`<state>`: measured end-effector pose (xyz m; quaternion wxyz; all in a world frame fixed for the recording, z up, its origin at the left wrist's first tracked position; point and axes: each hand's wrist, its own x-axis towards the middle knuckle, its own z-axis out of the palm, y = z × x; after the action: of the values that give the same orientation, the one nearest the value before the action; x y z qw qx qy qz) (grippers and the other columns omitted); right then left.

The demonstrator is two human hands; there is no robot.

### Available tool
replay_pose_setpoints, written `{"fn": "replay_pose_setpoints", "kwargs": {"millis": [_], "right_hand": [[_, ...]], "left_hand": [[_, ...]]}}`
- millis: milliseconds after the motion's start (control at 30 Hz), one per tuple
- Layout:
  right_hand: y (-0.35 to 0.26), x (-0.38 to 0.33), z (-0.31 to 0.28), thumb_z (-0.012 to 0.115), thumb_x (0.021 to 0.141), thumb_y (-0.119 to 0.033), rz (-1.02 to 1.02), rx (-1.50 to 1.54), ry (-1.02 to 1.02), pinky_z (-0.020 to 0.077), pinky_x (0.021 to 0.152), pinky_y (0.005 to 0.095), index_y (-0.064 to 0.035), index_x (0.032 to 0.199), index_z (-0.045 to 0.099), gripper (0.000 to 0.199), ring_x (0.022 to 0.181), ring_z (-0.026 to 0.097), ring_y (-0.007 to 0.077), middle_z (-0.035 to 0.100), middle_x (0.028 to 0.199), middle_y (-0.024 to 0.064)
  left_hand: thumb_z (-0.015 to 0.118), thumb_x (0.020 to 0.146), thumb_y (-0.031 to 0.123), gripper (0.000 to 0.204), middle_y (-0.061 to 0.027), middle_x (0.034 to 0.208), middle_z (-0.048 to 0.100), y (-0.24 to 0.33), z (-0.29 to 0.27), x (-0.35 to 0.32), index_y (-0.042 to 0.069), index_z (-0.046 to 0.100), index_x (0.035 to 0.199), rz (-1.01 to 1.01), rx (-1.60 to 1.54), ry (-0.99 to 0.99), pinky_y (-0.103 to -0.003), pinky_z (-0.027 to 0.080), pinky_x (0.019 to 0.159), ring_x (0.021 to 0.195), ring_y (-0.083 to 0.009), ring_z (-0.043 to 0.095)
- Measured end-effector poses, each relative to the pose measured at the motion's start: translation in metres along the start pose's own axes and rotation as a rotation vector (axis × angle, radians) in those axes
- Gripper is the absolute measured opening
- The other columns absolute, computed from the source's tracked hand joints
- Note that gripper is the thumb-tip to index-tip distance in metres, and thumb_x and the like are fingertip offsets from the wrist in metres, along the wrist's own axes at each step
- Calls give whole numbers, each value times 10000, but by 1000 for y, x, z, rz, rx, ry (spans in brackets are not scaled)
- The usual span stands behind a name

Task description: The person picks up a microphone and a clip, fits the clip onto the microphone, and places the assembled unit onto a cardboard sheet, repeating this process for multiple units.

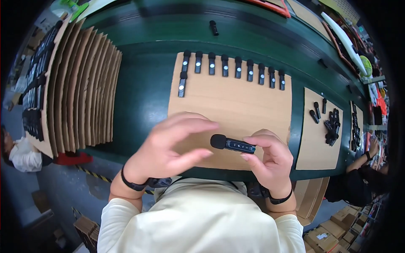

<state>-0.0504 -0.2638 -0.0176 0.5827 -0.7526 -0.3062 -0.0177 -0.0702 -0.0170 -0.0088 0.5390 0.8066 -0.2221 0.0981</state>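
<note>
Cream sleeves and both forearms come in from the lower edge, black wristbands on each wrist. Right hand pinches a small black clip-on microphone by its body end, thumb and fingertips closed on it; foam-capped head points toward the left hand. Left hand is open, fingers spread and extended, thumb just below the mic's foam head, not clearly touching it. Mic is held just above the near edge of the middle cardboard sheet, which lies flat on the green belt.

Far edge of that sheet: a row of identical mics laid side by side, one more starting a second row at the left end. One stray mic sits alone farther up the belt.

Left: stack of cardboard sheets fanned on edge, outermost ones loaded with mics. Right: a smaller cardboard sheet with a loose pile of mics, another person's arm reaching in near it
</note>
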Motion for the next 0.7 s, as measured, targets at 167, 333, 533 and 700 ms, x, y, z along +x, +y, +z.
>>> {"fn": "replay_pose_setpoints", "kwargs": {"millis": [167, 333, 533, 700], "right_hand": [[-1, -2, 15, 757, 737, 43, -52, 16, -4, 504, 639, 292, 25, 1005, 638, 294, 734, 632, 224, 657, 857, 128], [-1, -5, 19, 759, 740, 41, -91, 22, -9, 502, 638, 298, 24, 1014, 637, 301, 729, 630, 231, 654, 848, 127], [-2, -7, 19, 753, 746, 44, -104, 25, -15, 500, 644, 300, 24, 1025, 634, 303, 739, 629, 232, 651, 858, 131], [-3, -7, 18, 754, 748, 41, -92, 50, -7, 503, 653, 295, 28, 1018, 630, 298, 738, 630, 231, 650, 862, 131]], "left_hand": [[793, 714, 54, 345, -142, 981, 692, 3, 13, -9, -18, 660, 1024, -17, -63, -79, -392, 491, 906, 935, -287, 654], [794, 708, 32, 301, -123, 926, 697, 2, 16, -13, 0, 668, 980, 50, -38, -37, -420, 493, 923, 906, -267, 656], [784, 712, 15, 262, -97, 907, 684, 0, 21, -15, 10, 664, 945, 60, -62, -18, -461, 490, 928, 850, -245, 654], [770, 714, 2, 247, -83, 890, 672, -1, 22, -12, 8, 658, 934, 130, -52, -7, -486, 483, 926, 823, -236, 648]]}}
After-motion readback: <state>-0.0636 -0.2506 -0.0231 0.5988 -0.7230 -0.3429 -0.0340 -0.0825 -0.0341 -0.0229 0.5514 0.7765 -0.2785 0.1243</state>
